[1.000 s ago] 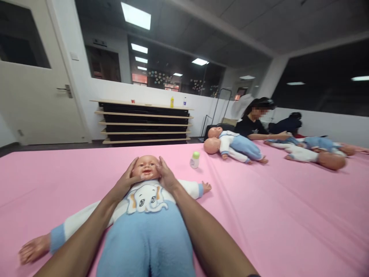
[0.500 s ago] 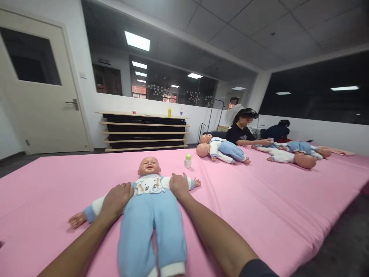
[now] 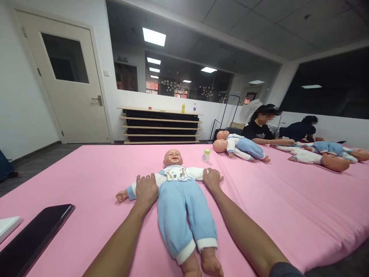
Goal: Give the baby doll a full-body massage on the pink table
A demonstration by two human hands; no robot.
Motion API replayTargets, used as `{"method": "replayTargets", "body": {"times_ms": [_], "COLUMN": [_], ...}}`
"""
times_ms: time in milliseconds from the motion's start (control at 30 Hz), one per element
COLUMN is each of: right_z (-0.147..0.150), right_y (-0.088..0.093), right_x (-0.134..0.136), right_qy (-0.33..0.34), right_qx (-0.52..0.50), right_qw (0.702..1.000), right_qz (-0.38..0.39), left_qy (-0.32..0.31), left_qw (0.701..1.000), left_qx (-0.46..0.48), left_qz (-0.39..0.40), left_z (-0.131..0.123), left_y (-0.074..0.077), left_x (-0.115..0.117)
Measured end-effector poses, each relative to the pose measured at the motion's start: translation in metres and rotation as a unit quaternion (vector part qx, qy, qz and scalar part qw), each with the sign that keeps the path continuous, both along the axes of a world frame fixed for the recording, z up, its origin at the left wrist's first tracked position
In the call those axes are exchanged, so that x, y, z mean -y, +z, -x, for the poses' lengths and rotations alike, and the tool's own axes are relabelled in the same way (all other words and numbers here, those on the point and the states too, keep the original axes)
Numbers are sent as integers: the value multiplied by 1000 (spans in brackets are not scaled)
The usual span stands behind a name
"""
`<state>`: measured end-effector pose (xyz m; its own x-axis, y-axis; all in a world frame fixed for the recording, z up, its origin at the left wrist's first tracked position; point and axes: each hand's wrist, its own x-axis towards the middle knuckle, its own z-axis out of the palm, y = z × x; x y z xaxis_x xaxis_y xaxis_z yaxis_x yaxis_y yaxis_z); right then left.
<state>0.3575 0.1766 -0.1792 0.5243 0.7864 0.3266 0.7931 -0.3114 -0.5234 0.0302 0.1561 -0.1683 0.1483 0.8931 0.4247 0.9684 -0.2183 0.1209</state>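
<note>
A baby doll (image 3: 174, 192) in a white and light-blue outfit with an elephant on the chest lies face up, arms spread, feet towards me. My left hand (image 3: 147, 189) is wrapped over the sleeve of the doll's arm on the left, between elbow and cuff. Over the doll's other arm, my right hand (image 3: 212, 179) grips the forearm near the cuff and partly hides the doll's hand. Both thumbs are mostly out of sight. A small white bottle with a green cap (image 3: 206, 155) stands just beyond my right hand.
The doll lies on a pink-covered table (image 3: 95, 173). A black phone (image 3: 37, 238) rests at the near left beside a white object (image 3: 8, 227). More dolls (image 3: 240, 147) lie to the right, where two people (image 3: 259, 125) sit. Stacked shelves (image 3: 161, 127) stand behind.
My view has swung left, bringing the phone into sight. Both hands have slid outward along the doll's arms, the right one reaching the cuff. The doll's feet now show.
</note>
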Motion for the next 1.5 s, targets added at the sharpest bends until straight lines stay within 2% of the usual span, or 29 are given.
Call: {"method": "replayTargets", "body": {"times_ms": [100,233,367,500,700,900,1067,1267,1367,1500], "right_z": [-11,-18,-23,-24,-20,-16,-18,-20,-22,-29], "right_y": [-3,-4,-4,-4,-5,-3,-8,-10,-13,-18], "right_x": [-4,-5,1,7,10,13,8,4,2,-3], "right_qy": [3,32,85,116,102,69,-1,-1,-3,-3], "right_qx": [-4,-9,-13,-16,10,54,35,0,-14,-89], "right_qw": [1000,999,996,993,994,996,999,998,994,983], "right_qz": [22,43,36,26,30,9,-26,-63,-108,-163], "left_qy": [-4,40,64,74,160,232,233,253,269,262], "left_qw": [1000,999,997,995,986,968,965,958,952,938], "left_qx": [1,-14,-29,-33,12,80,117,138,148,225], "left_qz": [12,8,26,57,52,46,29,2,-5,-12], "left_z": [0,-1,4,15,32,46,52,61,64,67], "left_y": [-1,-2,0,2,-6,-5,0,-2,-3,-2], "left_x": [-2,3,6,-3,-18,-15,-12,-20,-23,-27]}}
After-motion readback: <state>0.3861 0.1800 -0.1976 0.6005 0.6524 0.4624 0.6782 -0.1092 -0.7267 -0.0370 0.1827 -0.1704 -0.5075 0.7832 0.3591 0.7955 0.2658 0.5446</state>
